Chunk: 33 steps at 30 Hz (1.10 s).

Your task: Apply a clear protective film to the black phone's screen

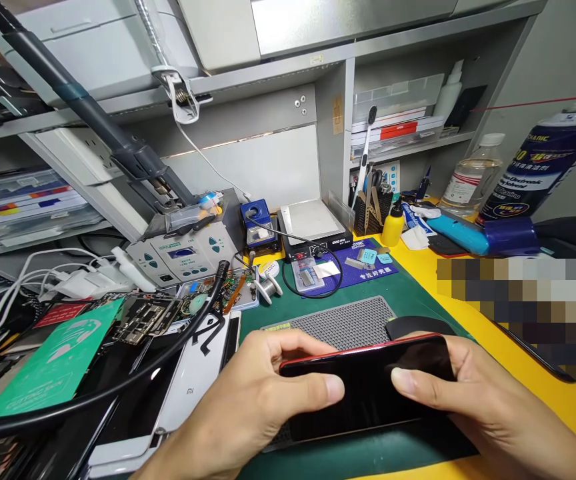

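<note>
A black-screened smartphone (368, 393) with a red edge is held sideways between both hands, tilted toward me over the green mat (408, 293). My left hand (263, 393) grips its left end, thumb lying on the screen and fingers behind. At the other end my right hand (473, 393) grips it the same way, its thumb also on the glass. The screen is dark. Fingers behind the phone are mostly hidden. Beyond the phone lies a grey perforated pad (341, 320), with a dark rounded object (421, 327) at its right end.
At left are a hot-air station (188, 253), a black hose (168, 383), a white phone back (193, 387) and circuit boards (143, 317). A solder spool (268, 288), yellow bottle (393, 225), clear bottle (471, 177) and spray can (538, 160) stand farther back. Shelves rise behind.
</note>
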### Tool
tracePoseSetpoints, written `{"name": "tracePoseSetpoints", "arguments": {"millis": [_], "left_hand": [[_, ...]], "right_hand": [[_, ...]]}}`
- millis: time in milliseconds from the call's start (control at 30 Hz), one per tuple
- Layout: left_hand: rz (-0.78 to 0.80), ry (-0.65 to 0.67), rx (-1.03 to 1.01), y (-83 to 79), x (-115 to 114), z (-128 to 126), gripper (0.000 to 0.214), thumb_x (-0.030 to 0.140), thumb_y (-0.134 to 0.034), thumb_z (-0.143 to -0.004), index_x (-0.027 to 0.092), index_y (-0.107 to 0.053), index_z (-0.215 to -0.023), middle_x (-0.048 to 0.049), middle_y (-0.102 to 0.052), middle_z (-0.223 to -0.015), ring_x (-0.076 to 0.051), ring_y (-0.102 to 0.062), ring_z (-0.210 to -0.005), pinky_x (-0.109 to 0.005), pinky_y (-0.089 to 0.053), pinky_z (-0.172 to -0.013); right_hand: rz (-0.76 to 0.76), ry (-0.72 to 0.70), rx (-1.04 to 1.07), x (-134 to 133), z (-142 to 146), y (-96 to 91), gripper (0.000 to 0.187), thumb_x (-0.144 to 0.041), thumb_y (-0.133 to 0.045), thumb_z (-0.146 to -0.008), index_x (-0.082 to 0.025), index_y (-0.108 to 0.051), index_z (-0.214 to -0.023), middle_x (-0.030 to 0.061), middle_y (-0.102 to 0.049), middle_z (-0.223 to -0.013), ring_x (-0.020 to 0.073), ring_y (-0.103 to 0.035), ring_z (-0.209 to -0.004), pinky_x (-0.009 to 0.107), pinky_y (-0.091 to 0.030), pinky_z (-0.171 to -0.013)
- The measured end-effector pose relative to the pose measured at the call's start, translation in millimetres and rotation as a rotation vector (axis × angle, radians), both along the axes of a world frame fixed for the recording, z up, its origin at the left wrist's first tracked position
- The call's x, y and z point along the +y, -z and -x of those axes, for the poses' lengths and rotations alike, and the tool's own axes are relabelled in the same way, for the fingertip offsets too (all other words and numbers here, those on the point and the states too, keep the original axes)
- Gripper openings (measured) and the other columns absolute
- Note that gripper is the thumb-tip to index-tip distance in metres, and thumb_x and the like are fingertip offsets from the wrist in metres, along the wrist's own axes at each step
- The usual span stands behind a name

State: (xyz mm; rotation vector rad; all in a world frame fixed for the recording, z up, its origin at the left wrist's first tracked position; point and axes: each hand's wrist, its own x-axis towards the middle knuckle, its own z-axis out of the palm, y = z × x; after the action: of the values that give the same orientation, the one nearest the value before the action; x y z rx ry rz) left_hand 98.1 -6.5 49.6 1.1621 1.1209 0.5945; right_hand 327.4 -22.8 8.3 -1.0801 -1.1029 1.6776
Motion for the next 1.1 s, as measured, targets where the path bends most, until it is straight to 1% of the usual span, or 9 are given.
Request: {"name": "tracePoseSetpoints", "arguments": {"millis": [167, 333, 500, 567, 700, 800, 867, 933, 1100], "left_hand": [[-0.035, -0.104, 0.121, 4.5, -2, -4, 0.02, 0.038, -0.081, -0.071, 0.023, -0.082, -0.084, -0.0017, -0.077, -0.09, -0.02, -0.063, -0.087, -0.03, -0.042, -0.079], [0.036, -0.085, 0.13, 2.7, 3, -3, 0.022, 0.039, -0.083, -0.066, 0.022, -0.083, -0.079, -0.0041, -0.077, -0.082, -0.023, -0.06, -0.086, -0.034, -0.039, -0.08], [0.116, -0.091, 0.084, 0.7, 9, -2, 0.016, 0.032, -0.084, -0.063, 0.019, -0.082, -0.073, -0.0046, -0.076, -0.078, -0.023, -0.06, -0.085, -0.035, -0.037, -0.082], [0.151, -0.086, 0.055, 0.7, 11, -2, 0.017, 0.032, -0.082, -0.066, 0.017, -0.081, -0.073, -0.0052, -0.075, -0.078, -0.022, -0.061, -0.081, -0.034, -0.039, -0.079], [0.208, -0.044, -0.037, -0.5, 11, 1, 0.033, 0.046, -0.075, -0.078, 0.014, -0.08, -0.075, -0.0058, -0.073, -0.077, -0.017, -0.06, -0.073, -0.03, -0.042, -0.073], [0.221, -0.033, -0.101, -2.2, 6, 4, 0.031, 0.045, -0.076, -0.079, 0.016, -0.081, -0.089, -0.0076, -0.077, -0.09, -0.02, -0.065, -0.087, -0.03, -0.045, -0.083], [0.197, -0.032, -0.104, -2.0, 3, 4, 0.03, 0.035, -0.081, -0.074, 0.018, -0.081, -0.098, -0.0081, -0.078, -0.1, -0.023, -0.066, -0.095, -0.033, -0.044, -0.087], [0.149, -0.048, -0.067, -0.1, 0, 3, 0.03, 0.029, -0.083, -0.07, 0.019, -0.08, -0.098, -0.0071, -0.078, -0.101, -0.024, -0.066, -0.095, -0.034, -0.044, -0.085], [0.107, -0.144, 0.078, 6.2, -1, -2, 0.026, 0.035, -0.085, -0.064, 0.02, -0.082, -0.085, -0.0074, -0.078, -0.1, -0.026, -0.064, -0.095, -0.038, -0.041, -0.088]], "right_hand": [[-0.026, 0.015, -0.049, -2, 1, 1.0, 0.046, -0.055, -0.081, -0.072, -0.025, -0.08, -0.107, 0.0083, -0.078, -0.108, 0.0356, -0.069, -0.102, 0.046, -0.055, -0.092], [-0.033, 0.021, -0.056, -2, -1, 2.0, 0.045, -0.053, -0.083, -0.071, -0.025, -0.08, -0.106, 0.0081, -0.076, -0.114, 0.0364, -0.066, -0.107, 0.044, -0.055, -0.093], [-0.029, 0.025, -0.058, -3, 2, -1.6, 0.05, -0.057, -0.081, -0.071, -0.024, -0.079, -0.109, 0.0092, -0.076, -0.114, 0.0383, -0.065, -0.111, 0.047, -0.054, -0.096], [-0.025, 0.027, -0.055, -3, 3, -2.0, 0.05, -0.057, -0.081, -0.071, -0.023, -0.08, -0.108, 0.0096, -0.076, -0.113, 0.0387, -0.066, -0.11, 0.047, -0.054, -0.096], [-0.009, 0.036, -0.012, -3, 2, 0.8, 0.047, -0.054, -0.082, -0.072, -0.025, -0.08, -0.108, 0.0089, -0.078, -0.109, 0.0378, -0.068, -0.106, 0.049, -0.052, -0.098], [-0.018, 0.039, 0.007, -3, 1, 2.6, 0.047, -0.053, -0.083, -0.072, -0.025, -0.08, -0.109, 0.0089, -0.077, -0.111, 0.0375, -0.068, -0.107, 0.048, -0.053, -0.098], [-0.026, 0.042, -0.019, -3, 0, 3.0, 0.048, -0.054, -0.082, -0.072, -0.024, -0.079, -0.109, 0.0089, -0.077, -0.111, 0.0374, -0.068, -0.106, 0.047, -0.055, -0.095], [-0.018, 0.037, -0.054, -3, 0, 3.1, 0.048, -0.056, -0.082, -0.072, -0.024, -0.08, -0.108, 0.0087, -0.078, -0.108, 0.037, -0.069, -0.102, 0.045, -0.058, -0.088], [-0.008, 0.008, -0.077, -4, -1, 5.4, 0.046, -0.057, -0.081, -0.071, -0.025, -0.08, -0.103, 0.0083, -0.079, -0.102, 0.0361, -0.071, -0.094, 0.041, -0.059, -0.075]]}}
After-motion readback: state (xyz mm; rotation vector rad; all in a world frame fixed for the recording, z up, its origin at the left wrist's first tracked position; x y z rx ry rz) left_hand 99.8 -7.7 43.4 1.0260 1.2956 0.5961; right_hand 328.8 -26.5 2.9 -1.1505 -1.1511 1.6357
